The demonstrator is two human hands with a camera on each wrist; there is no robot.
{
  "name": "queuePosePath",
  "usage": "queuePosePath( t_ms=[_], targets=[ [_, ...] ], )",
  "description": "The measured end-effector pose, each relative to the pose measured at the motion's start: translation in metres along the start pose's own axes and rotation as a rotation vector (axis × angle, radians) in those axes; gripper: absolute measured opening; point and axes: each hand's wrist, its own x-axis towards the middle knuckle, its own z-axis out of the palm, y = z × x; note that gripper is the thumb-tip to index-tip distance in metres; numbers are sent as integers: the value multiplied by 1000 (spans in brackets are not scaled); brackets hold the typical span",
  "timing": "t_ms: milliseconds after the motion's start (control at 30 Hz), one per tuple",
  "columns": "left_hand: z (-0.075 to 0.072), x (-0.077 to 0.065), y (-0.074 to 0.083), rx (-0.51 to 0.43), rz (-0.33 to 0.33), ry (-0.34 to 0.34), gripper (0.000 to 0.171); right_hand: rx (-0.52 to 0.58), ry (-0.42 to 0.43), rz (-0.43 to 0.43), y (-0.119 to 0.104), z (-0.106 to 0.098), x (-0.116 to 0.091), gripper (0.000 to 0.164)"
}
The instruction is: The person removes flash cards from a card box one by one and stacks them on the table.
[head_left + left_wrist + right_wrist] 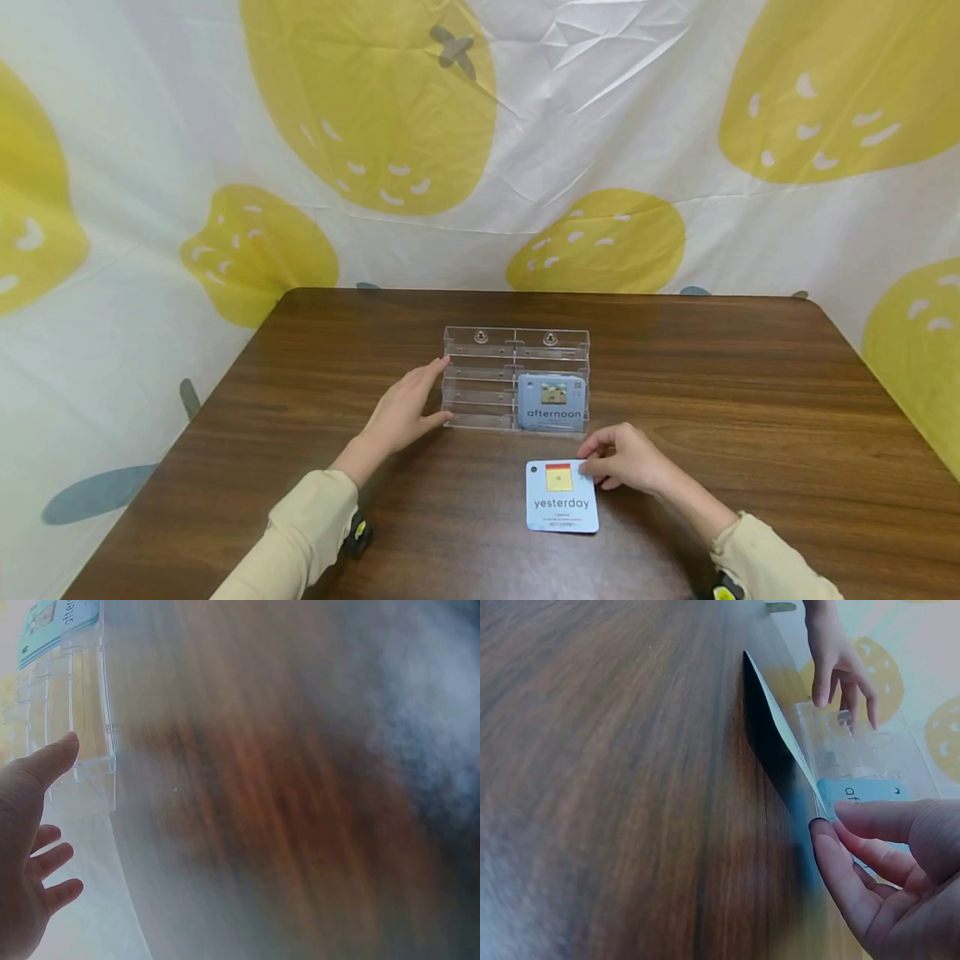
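Note:
A square card printed "yesterday" [561,518] is pinched at its upper right corner by my right hand [626,460]. In the right wrist view the card [780,742] shows nearly edge-on, thumb on one face and fingers on the other, tilted over the table. A clear plastic rack [480,375] with tiers of pockets in two columns stands beyond the card. Light blue cards, the front one reading "afternoon" [551,417], sit in its lower right pocket. My left hand [405,408] is at the rack's left side, thumb and fingers spread, fingertips right at its edge.
The brown wood-grain table [712,375] has rounded far corners. Behind it hangs a white curtain [420,258] with large yellow lemon prints. Dark devices with a yellow-green spot [360,528] are worn at both wrists, by the cream sleeves [311,517].

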Motion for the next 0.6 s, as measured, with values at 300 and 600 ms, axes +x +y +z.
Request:
queuePosePath(
  t_ms=[300, 600],
  targets=[
    [0, 0, 0, -2, 5, 7, 80, 3, -6, 12, 1, -1, 1, 17],
    [0, 0, 0, 3, -4, -6, 81, 9, -20, 22, 3, -7, -2, 19]
  ],
)
